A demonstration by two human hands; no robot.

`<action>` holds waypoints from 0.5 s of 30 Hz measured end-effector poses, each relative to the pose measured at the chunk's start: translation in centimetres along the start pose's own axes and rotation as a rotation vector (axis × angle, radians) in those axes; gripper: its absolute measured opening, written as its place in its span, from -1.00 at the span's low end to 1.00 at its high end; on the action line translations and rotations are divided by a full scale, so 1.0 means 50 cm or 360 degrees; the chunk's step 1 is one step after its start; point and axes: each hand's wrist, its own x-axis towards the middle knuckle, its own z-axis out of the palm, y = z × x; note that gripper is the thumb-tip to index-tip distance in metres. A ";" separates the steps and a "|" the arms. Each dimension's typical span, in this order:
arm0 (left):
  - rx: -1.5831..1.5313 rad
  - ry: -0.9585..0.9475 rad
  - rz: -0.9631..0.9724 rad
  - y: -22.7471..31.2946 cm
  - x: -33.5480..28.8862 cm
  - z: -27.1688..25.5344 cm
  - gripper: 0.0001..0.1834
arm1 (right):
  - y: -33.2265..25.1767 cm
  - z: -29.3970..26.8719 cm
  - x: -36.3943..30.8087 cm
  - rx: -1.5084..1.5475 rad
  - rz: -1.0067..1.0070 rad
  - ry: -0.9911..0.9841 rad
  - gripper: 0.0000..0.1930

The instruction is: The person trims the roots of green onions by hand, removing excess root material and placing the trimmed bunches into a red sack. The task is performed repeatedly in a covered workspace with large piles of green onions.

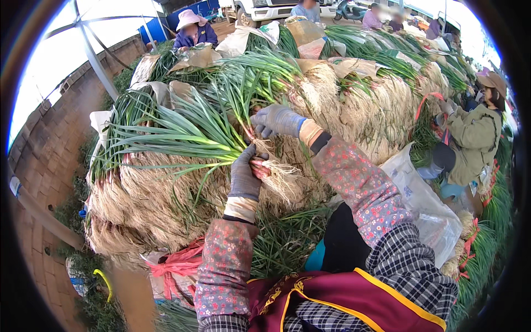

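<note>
Gold lettering-like marks appear on the maroon apron (340, 289); faint blue print appears on the white plastic sack (426, 216). Neither marking is clearly legible at this resolution.

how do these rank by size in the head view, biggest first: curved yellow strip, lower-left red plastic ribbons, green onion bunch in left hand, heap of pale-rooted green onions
1. Pale-rooted heap
2. Green onion bunch
3. Red plastic ribbons
4. Curved yellow strip
</note>
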 end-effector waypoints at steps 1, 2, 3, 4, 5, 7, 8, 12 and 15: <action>0.0178 0.0288 0.0387 -0.025 -0.014 0.027 -0.79 | 0.017 -0.011 0.000 0.0073 -0.0006 0.0086 -0.61; 0.0150 0.0390 0.0385 -0.028 -0.022 0.050 -0.73 | 0.033 -0.022 0.003 0.0146 -0.0020 0.0178 -0.62; 0.0167 0.0317 0.0307 -0.028 -0.019 0.049 -0.72 | 0.058 -0.029 0.012 0.0185 -0.0012 0.0191 -0.65; 0.0184 0.0242 0.0228 -0.023 -0.012 0.044 -0.71 | 0.085 -0.024 0.016 -0.0021 -0.0166 0.0135 -0.66; 0.0374 0.0231 0.0191 -0.010 0.009 0.017 -0.70 | 0.096 -0.008 0.022 -0.0229 -0.0331 0.0058 -0.66; 0.0263 0.0331 0.0352 -0.006 0.023 0.009 -0.71 | 0.046 0.042 -0.005 -0.0773 -0.0489 0.0009 -0.70; 0.0241 0.0405 0.0492 -0.018 0.028 0.017 -0.73 | 0.032 0.051 -0.011 -0.0874 -0.0360 -0.0035 -0.71; 0.0129 0.0183 0.0366 -0.018 -0.015 -0.025 -0.79 | 0.064 0.040 0.001 0.0123 -0.0347 0.0373 -0.63; 0.0235 0.0410 0.0636 -0.032 -0.053 -0.037 -0.77 | 0.061 0.091 0.010 0.0648 -0.0226 0.0320 -0.54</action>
